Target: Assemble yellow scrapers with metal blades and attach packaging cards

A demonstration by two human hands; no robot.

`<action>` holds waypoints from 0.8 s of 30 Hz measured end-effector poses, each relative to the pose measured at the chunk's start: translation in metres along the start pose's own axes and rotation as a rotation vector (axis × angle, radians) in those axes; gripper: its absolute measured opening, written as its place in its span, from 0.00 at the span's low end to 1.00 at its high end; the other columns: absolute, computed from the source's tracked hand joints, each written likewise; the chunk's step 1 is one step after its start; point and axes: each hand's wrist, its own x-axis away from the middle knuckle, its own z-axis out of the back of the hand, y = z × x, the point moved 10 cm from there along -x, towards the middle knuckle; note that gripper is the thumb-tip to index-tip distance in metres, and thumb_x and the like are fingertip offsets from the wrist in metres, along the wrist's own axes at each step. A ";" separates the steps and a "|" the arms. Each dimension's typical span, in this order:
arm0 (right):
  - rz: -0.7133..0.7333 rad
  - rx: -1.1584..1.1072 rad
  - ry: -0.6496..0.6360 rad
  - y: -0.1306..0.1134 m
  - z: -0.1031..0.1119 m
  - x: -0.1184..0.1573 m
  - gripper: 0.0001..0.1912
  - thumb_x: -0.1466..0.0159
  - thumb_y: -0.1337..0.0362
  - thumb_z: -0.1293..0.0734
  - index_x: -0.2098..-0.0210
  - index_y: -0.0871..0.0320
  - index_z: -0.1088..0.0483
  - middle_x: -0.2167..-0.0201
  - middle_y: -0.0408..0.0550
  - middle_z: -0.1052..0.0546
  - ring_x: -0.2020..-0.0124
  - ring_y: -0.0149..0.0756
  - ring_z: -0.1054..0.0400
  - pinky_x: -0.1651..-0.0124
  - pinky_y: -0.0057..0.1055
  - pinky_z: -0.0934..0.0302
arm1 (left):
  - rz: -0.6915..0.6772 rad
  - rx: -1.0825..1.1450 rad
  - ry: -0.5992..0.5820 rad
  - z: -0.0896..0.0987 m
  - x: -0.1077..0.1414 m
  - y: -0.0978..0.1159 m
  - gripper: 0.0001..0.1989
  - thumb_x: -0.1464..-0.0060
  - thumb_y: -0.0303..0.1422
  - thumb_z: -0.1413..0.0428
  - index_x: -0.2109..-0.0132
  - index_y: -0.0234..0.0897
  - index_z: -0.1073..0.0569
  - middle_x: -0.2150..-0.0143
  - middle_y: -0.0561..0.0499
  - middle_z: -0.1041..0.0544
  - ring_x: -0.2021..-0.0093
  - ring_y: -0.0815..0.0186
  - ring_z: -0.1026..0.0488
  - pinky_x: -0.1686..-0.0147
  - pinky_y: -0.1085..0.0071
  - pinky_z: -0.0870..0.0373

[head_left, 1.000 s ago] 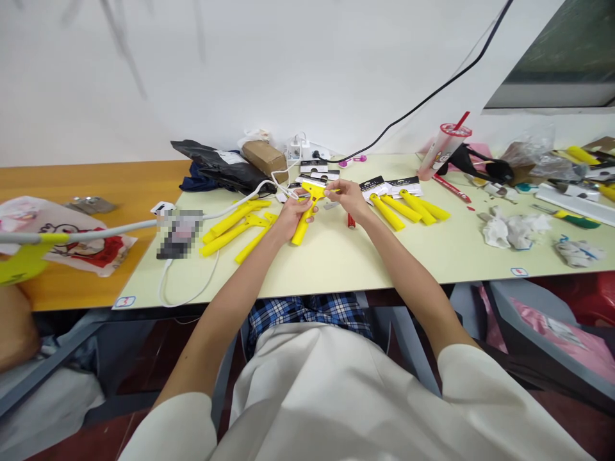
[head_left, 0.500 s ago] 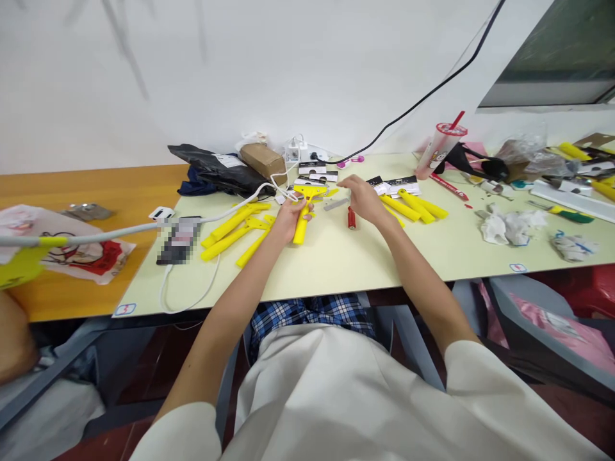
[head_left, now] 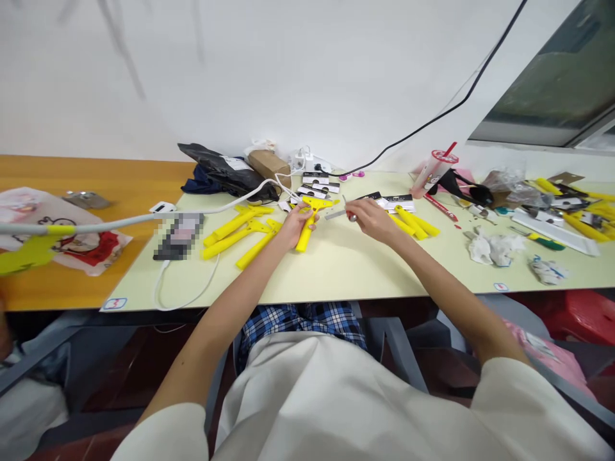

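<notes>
My left hand [head_left: 296,227] is closed around the yellow handle of a T-shaped scraper [head_left: 305,235], its wide head pointing away from me. Just to the right, my right hand [head_left: 369,218] is closed on what looks like a small screwdriver [head_left: 344,200]. Its thin metal shaft sticks out beyond the fingers, and most of its handle is hidden in the hand. A flat grey metal strip [head_left: 335,215] lies between the two hands. More yellow scraper handles [head_left: 230,245] rest left of my left hand, and several others [head_left: 423,219] lie beyond my right wrist.
Black-and-white packets [head_left: 319,187] lie behind the scraper. A phone [head_left: 181,235] with a white cable is on the left. A black plastic bag [head_left: 225,174] sits near the wall. On the right are a tumbler with a straw [head_left: 429,174], crumpled tissues [head_left: 494,246] and a green-handled tool [head_left: 545,241].
My right hand has come down and closed on the red-handled tool that stood out below it on the table. My left hand keeps hold of the scraper. The view has turned slightly.
</notes>
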 end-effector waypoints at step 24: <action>-0.300 -0.733 0.257 0.038 0.073 -0.135 0.31 0.27 0.47 0.25 0.31 0.42 0.36 0.50 0.49 0.19 0.54 0.46 0.18 0.52 0.43 0.17 | 0.069 0.030 0.048 0.004 0.003 -0.002 0.16 0.42 0.15 0.40 0.53 0.39 0.31 0.51 0.44 0.22 0.64 0.69 0.22 0.75 0.80 0.36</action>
